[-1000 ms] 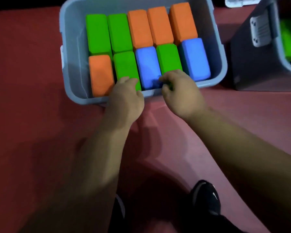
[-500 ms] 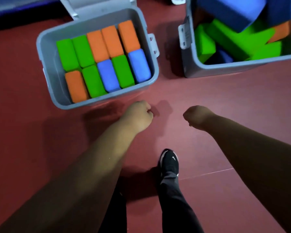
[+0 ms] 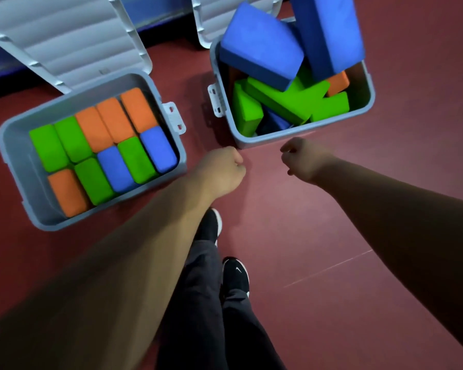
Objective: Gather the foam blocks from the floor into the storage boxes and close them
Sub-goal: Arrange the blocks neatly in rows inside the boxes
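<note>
Dark red floor [image 3: 318, 236]; two open grey storage boxes [image 3: 16, 166], blue wall base behind.

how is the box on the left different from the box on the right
The left box holds small blocks packed upright in two neat rows below its rim; the right box holds bigger blocks tossed in at angles. Nothing sticks out of the left box; two large blue blocks rise above the right box's rim. Both are grey and open.

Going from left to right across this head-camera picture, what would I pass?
Grey storage box of neatly packed foam blocks → left hand → right hand → grey storage box of jumbled foam blocks.
</note>
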### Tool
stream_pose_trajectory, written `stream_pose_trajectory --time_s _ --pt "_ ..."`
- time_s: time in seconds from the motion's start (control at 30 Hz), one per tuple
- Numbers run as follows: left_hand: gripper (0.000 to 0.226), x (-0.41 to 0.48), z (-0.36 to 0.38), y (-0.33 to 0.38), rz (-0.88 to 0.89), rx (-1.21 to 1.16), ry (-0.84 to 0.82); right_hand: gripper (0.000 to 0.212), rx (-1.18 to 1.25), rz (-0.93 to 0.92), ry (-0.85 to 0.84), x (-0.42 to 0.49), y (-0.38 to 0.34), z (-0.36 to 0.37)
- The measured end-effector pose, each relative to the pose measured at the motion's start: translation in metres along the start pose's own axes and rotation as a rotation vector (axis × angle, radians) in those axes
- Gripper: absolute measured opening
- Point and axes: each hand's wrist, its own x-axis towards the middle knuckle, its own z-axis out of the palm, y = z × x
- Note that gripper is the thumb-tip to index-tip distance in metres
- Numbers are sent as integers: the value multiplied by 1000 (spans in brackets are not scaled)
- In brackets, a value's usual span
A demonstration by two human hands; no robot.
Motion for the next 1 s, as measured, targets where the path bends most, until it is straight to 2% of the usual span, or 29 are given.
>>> stream_pose_trajectory --time_s 0.23,0.37,0.47,0.5,0.57,0.63,0.7,0.87,0.9,1.0 --pt "28 73 21 1 -52 -77 -56 47 120 55 19 58 5 -15" --pt "26 114 11 5 -91 -177 -24 34 180 67 31 94 -5 -36" --pt "21 139 -1 22 -72 -221 5 49 285 75 27 119 -10 -56" --pt "22 147 -5 29 -70 -231 7 48 339 76 31 127 -11 -61" --pt "26 163 -11 46 -77 -257 6 34 462 99 23 138 -9 -71" --pt "19 177 -13 66 -114 -328 22 22 592 131 8 150 0 -76" --pt "15 193 -9 82 -179 -417 43 20 664 129 -26 162 14 -80" --pt "10 227 16 123 -306 -646 117 31 683 111 -131 179 77 -89" --pt "14 231 24 130 -336 -719 134 33 682 106 -170 180 89 -94" --pt "54 245 50 159 -431 -931 164 37 746 113 -247 177 127 -116"
